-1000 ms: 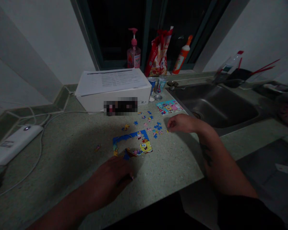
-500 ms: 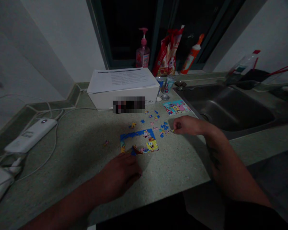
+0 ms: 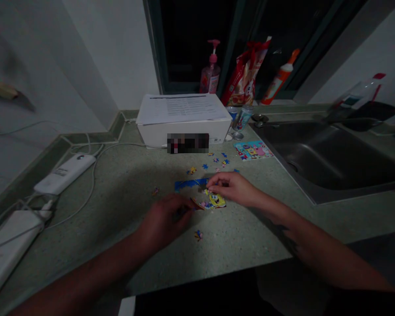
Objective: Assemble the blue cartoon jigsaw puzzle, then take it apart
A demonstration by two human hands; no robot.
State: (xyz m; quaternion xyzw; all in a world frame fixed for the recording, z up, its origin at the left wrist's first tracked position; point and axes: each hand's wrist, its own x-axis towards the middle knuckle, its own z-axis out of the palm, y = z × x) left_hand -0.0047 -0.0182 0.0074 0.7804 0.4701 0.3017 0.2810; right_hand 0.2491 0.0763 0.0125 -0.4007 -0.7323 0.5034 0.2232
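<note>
**SpongeBob jigsaw on the bench, both hands right at it**

Right hand (image 3: 232, 188) has its fingertips down on the SpongeBob jigsaw puzzle (image 3: 216, 200), left hand (image 3: 163, 221) just beside its lower edge; can't tell if either one's holding a piece. Loose pieces (image 3: 217, 161) are scattered up toward a picture card (image 3: 253, 150) near the steel sink (image 3: 329, 160), and a stray piece (image 3: 198, 235) sits below the puzzle. Behind all that, a white box (image 3: 184, 131) with papers (image 3: 182, 108) on top.
</note>
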